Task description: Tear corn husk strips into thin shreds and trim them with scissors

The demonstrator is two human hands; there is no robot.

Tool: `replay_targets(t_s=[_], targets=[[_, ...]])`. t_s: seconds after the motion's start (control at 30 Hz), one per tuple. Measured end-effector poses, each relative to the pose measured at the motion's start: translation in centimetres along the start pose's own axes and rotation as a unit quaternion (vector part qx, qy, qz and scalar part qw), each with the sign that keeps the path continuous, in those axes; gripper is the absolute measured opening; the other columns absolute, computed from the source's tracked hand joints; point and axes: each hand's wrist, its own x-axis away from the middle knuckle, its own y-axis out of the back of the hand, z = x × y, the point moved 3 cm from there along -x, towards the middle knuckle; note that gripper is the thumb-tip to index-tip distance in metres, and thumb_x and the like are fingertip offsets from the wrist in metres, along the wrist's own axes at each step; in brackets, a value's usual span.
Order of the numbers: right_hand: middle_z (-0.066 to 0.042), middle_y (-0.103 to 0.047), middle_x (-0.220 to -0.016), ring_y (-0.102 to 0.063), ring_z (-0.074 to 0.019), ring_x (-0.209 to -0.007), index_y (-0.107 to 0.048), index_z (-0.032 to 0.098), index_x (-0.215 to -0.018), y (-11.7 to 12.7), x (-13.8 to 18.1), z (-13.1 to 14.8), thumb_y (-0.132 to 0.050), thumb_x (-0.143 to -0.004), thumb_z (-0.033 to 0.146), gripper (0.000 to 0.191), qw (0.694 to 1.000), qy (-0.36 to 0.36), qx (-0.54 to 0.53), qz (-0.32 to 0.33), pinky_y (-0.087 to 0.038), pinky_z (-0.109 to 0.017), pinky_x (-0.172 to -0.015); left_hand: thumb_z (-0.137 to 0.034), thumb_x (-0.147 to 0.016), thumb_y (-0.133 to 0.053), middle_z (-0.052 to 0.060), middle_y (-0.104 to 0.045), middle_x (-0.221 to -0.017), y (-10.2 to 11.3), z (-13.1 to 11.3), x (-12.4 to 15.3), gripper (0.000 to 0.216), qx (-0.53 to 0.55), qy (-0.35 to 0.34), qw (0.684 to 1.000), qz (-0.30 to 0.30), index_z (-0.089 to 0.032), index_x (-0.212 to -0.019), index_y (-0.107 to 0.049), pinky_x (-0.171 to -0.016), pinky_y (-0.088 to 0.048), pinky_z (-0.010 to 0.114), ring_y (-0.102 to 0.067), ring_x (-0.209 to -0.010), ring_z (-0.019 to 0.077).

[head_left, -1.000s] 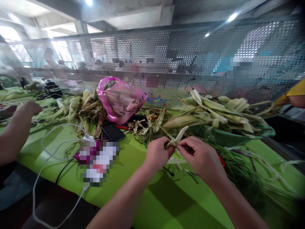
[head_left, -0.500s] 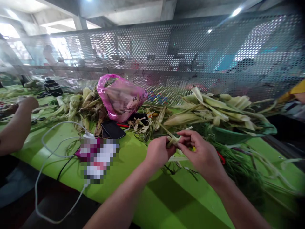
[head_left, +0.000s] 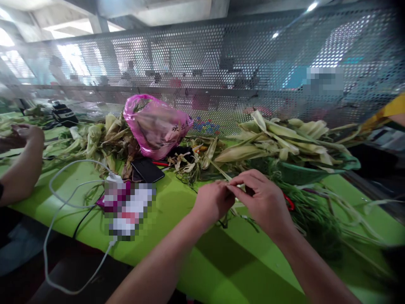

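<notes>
Husk strip point(head_left: 224, 172), and that's where our eyes go: it slants up and away from between the two hands, over the near edge of the scraps, just above the green tabletop point(head_left: 164, 245). The left hand point(head_left: 211, 202) is curled shut around its lower end, and we lose most of that piece behind the knuckles. In comes the right hand point(head_left: 264, 202), thumb and forefinger pinched together right at the left fingertips, apparently on the same bit of husk, with the other fingers loosely bent.

How far along are we? Mid-piece, we'd judge: the strip is in hand and being worked, but no finished shape shows, and whether there's a fold or knot under those fingertips we cannot tell. Plenty of husk lies outside the hands: a big heap of husks point(head_left: 278, 141) fills the green basket point(head_left: 316, 174) beyond the right hand, whole leaves by the look of them. Nearer us, just beside the right wrist, sits a dark green stringy bundle point(head_left: 311, 223), with neither hand's fingers on it.
</notes>
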Motion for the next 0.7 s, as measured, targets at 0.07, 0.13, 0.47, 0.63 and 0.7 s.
replay_targets(t_s=[0.07, 0.13, 0.47, 0.63, 0.7], targets=[[-0.002, -0.060, -0.083, -0.060, -0.0188, -0.080, -0.065, 0.022, -0.080, 0.0, -0.2, 0.5, -0.062, -0.082, 0.021, 0.004, 0.999, 0.002, -0.035, -0.016, -0.047, -0.032, -0.073, -0.028, -0.086, -0.043, 0.010, -0.067, -0.076, -0.5, -0.5, 0.1, 0.026, 0.003, -0.018, 1.000, 0.018, -0.017, -0.083, -0.067, -0.060, -0.038, 0.029, -0.060, -0.064, 0.0208], [-0.002, -0.060, -0.082, -0.059, -0.0184, -0.080, -0.065, 0.022, -0.079, -0.2, -0.3, 1.1, -0.063, -0.082, 0.019, 0.005, 0.998, 0.006, -0.058, -0.026, -0.047, -0.032, -0.073, -0.026, -0.086, -0.042, 0.010, -0.066, -0.074, -1.0, -1.0, 0.3, 0.026, 0.016, -0.028, 0.999, 0.039, -0.016, -0.087, -0.067, -0.058, -0.038, 0.029, -0.058, -0.061, 0.0202], [-0.003, -0.065, -0.101, -0.055, -0.0127, -0.064, -0.062, 0.026, -0.108, 2.3, 0.5, 0.5, -0.062, -0.084, 0.028, 0.024, 0.973, -0.104, -0.134, -0.155, -0.049, -0.029, -0.062, -0.034, -0.077, -0.059, 0.005, -0.065, -0.079, -1.2, 1.3, -0.4, 0.023, 0.506, 0.147, 0.850, -0.010, -0.013, -0.084, -0.067, -0.073, -0.042, 0.027, -0.055, -0.072, 0.0154], [-0.005, -0.067, -0.095, -0.056, -0.0131, -0.057, -0.061, 0.022, -0.100, -0.5, 0.3, -2.0, -0.063, -0.080, 0.039, 0.027, 0.941, -0.243, -0.234, 0.031, -0.046, -0.026, -0.045, -0.033, -0.075, -0.061, 0.004, -0.064, -0.077, -0.2, 1.5, -0.5, 0.022, 0.562, 0.160, 0.809, -0.065, -0.013, -0.085, -0.068, -0.076, -0.042, 0.027, -0.055, -0.076, 0.0155], [-0.005, -0.068, -0.087, -0.061, -0.0176, -0.069, -0.062, 0.020, -0.096, -1.4, 0.3, -2.5, -0.064, -0.078, 0.042, 0.028, 0.929, -0.249, -0.268, 0.059, -0.052, -0.029, -0.056, -0.035, -0.075, -0.062, 0.002, -0.061, -0.072, -0.1, 1.4, -0.4, 0.022, 0.579, 0.162, 0.797, -0.062, -0.014, -0.081, -0.066, -0.069, -0.041, 0.024, -0.053, -0.070, 0.0131]])
